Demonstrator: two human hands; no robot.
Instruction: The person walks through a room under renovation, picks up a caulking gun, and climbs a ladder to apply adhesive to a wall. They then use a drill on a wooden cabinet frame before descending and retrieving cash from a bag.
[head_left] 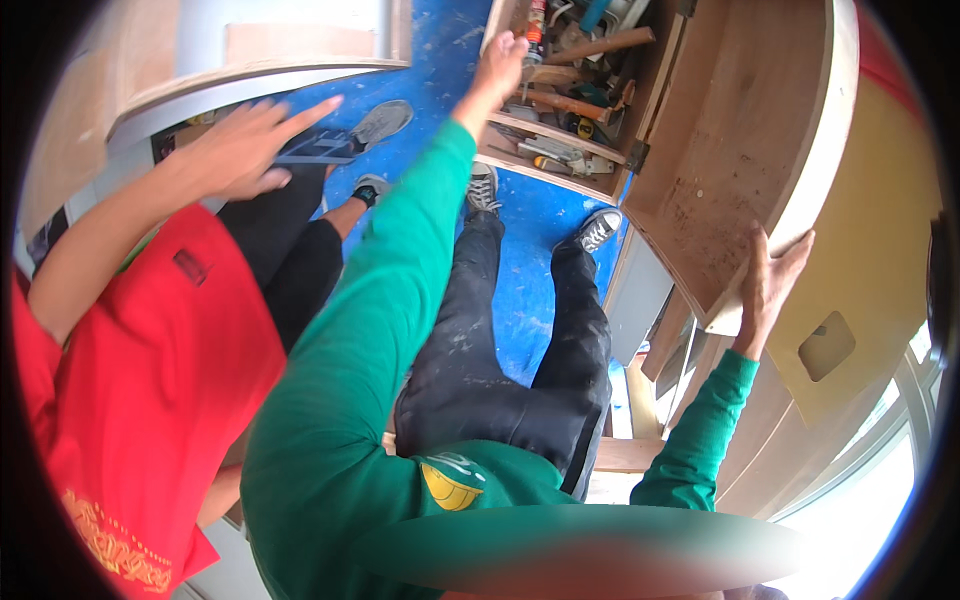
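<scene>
A wooden toolbox (556,177) lies open at the top of the head view, filled with jumbled tools. Its deep wooden lid (735,150) is swung out to the right. My right hand (768,285) grips the lid's near corner, thumb on one side and fingers round the rim. My left arm reaches far forward, and my left hand (497,72) is at the box's left wall with its fingers curled; what they hold, if anything, is hidden. Close by that hand are a red tube (536,32) and a wooden handle (610,44).
On my left a person in a red shirt (165,350) stretches out a hand (235,150), one finger extended. A wooden panel (255,75) stands at upper left. The floor (437,60) is blue. To the right is a yellowish board (870,240) with a cut-out.
</scene>
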